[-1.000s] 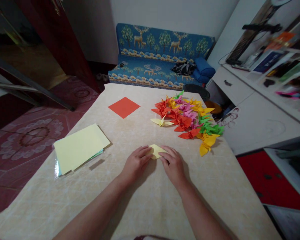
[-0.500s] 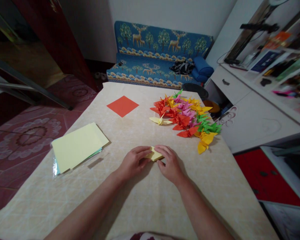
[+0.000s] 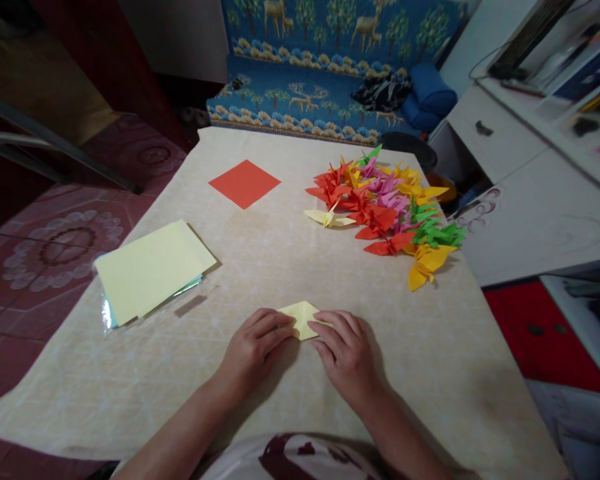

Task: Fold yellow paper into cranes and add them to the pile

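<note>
A small folded piece of pale yellow paper (image 3: 300, 316) lies flat on the beige table (image 3: 290, 400) in front of me. My left hand (image 3: 253, 347) presses its left edge with curled fingertips. My right hand (image 3: 345, 350) holds down its right edge, fingers bent over the paper. Both hands touch the paper at once. Part of the paper is hidden under the fingers.
A stack of pale yellow sheets (image 3: 147, 270) in a clear sleeve lies at the left. A red square sheet (image 3: 244, 183) lies farther back. A pile of several coloured paper cranes (image 3: 385, 213) fills the right rear. White cabinets (image 3: 535, 200) stand right, a blue sofa (image 3: 330, 87) behind.
The camera has tipped downward, so everything sits lower in view. My hands stay on the yellow paper, and more of its pointed top shows now.
</note>
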Action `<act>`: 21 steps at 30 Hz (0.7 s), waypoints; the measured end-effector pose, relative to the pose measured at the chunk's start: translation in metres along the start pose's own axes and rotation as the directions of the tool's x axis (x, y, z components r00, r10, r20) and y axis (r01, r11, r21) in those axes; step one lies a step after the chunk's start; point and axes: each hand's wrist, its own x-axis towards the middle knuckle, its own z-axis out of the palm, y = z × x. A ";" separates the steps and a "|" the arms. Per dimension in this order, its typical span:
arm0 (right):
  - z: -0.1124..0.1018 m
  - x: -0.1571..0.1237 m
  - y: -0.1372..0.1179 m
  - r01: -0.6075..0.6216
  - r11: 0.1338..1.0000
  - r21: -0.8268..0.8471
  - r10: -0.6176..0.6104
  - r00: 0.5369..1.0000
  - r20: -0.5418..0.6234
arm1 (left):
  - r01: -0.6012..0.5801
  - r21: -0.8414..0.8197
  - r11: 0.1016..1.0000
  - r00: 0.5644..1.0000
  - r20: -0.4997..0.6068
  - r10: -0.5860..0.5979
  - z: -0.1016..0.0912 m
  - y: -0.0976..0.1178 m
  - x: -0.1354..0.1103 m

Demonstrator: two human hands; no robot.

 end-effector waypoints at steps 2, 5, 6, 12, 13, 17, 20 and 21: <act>0.000 0.002 0.000 0.000 1.000 -0.023 0.000 1.000 0.006 | 0.015 -0.002 1.000 1.000 0.006 -0.015 -0.001 0.000 0.002; -0.002 0.004 -0.002 0.008 0.999 -0.042 -0.008 1.000 -0.002 | 0.034 0.008 0.999 0.999 0.022 -0.035 -0.002 0.001 0.006; -0.002 0.004 -0.002 0.007 0.999 -0.044 -0.007 1.000 -0.002 | 0.039 0.019 0.999 0.999 0.029 -0.039 -0.002 0.001 0.007; -0.002 0.008 -0.005 -0.027 0.998 -0.064 0.031 0.998 0.048 | 0.048 0.122 0.991 0.997 0.056 -0.055 0.000 0.003 0.012; -0.001 0.008 -0.004 -0.033 0.998 -0.059 0.036 0.998 0.051 | 0.052 0.127 0.991 0.997 0.056 -0.060 0.000 0.003 0.012; 0.000 0.007 -0.003 -0.048 0.999 -0.013 0.048 0.999 0.018 | 0.066 0.105 0.992 0.996 0.056 -0.072 0.001 0.002 0.011; 0.000 0.007 -0.005 -0.064 0.998 0.010 0.064 0.998 0.019 | 0.084 0.071 0.994 0.995 0.039 -0.087 0.000 0.002 0.009; -0.001 0.008 -0.005 -0.073 0.997 0.015 0.073 0.997 0.026 | 0.091 0.059 0.994 0.995 0.034 -0.094 0.000 0.002 0.009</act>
